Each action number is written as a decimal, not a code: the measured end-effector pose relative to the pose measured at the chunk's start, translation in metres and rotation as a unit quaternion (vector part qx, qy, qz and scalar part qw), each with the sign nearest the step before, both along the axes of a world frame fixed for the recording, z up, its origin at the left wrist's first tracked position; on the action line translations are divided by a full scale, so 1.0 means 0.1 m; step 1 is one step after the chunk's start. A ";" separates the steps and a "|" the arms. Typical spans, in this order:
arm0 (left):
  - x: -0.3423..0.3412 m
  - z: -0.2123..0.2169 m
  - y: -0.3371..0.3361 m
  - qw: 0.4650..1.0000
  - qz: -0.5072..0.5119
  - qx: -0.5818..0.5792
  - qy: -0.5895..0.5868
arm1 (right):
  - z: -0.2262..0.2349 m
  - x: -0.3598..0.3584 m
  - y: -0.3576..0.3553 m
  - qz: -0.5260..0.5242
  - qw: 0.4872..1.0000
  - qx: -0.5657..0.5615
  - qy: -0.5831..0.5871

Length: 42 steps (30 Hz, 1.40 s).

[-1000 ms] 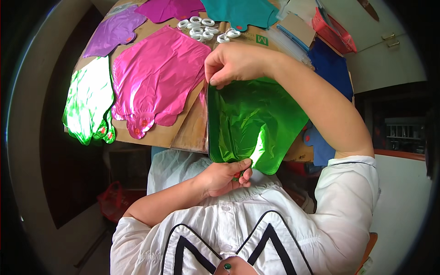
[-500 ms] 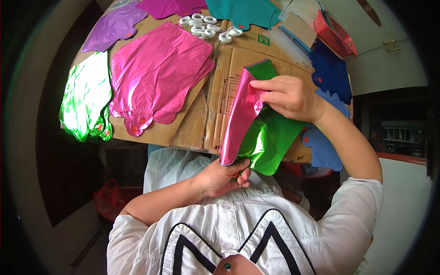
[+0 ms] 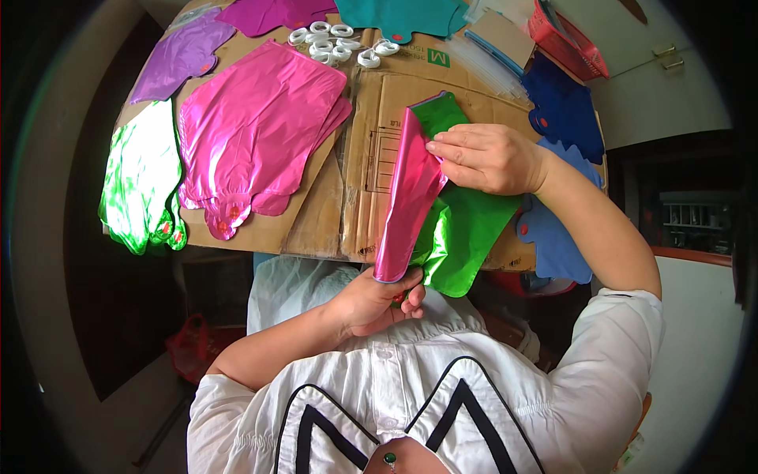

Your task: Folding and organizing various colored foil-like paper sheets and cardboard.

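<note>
At the table's near edge my left hand point(image 3: 377, 304) is closed on the lower end of a pink foil balloon point(image 3: 405, 209) and a green foil balloon point(image 3: 466, 229). Both are flat, without air. The pink one is folded into a narrow strip and lies over the green one, whose larger part spreads out to the right. Higher up, my right hand point(image 3: 493, 160) pinches the folded pink foil, its fingertips on the right side of the strip. My thumb is hidden behind the fingers there. A small red mark shows by my left fingers.
Pink flat foil balloons point(image 3: 257, 126) lie stacked on the cardboard point(image 3: 316, 217), left of my hands. Shiny green ones point(image 3: 142, 178) hang over the left edge. Purple, teal point(image 3: 403, 16) and blue ones point(image 3: 560, 95) lie around. White ribbon rolls point(image 3: 332, 43) and a red basket point(image 3: 564, 39) stand farther back.
The whole view has shifted slightly, so the table sits a little farther left. My right fingers lie straighter and closer together on the pink foil. Both hands keep their hold.
</note>
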<state>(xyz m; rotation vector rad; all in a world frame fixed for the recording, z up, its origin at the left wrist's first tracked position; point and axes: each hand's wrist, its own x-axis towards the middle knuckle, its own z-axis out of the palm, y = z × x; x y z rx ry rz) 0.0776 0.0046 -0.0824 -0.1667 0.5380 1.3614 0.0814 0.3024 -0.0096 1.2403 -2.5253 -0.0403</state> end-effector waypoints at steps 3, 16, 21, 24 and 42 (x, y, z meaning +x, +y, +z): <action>0.00 -0.01 0.00 1.000 0.002 0.005 0.002 | -0.02 -0.02 -0.01 0.007 1.000 0.001 0.021; 0.03 0.11 0.02 0.999 0.017 -0.034 -0.009 | 0.01 0.00 -0.05 0.018 0.999 0.030 -0.016; 0.02 0.11 0.02 0.999 0.005 -0.036 -0.002 | 0.01 -0.03 -0.03 0.023 0.999 0.022 -0.037; -0.04 0.09 -0.05 0.999 -0.045 -0.018 0.004 | 0.01 -0.06 -0.02 0.033 0.999 0.020 -0.037; -1.21 0.46 0.54 0.342 -0.082 0.275 0.895 | -0.06 -0.06 0.00 0.021 1.000 0.004 -0.009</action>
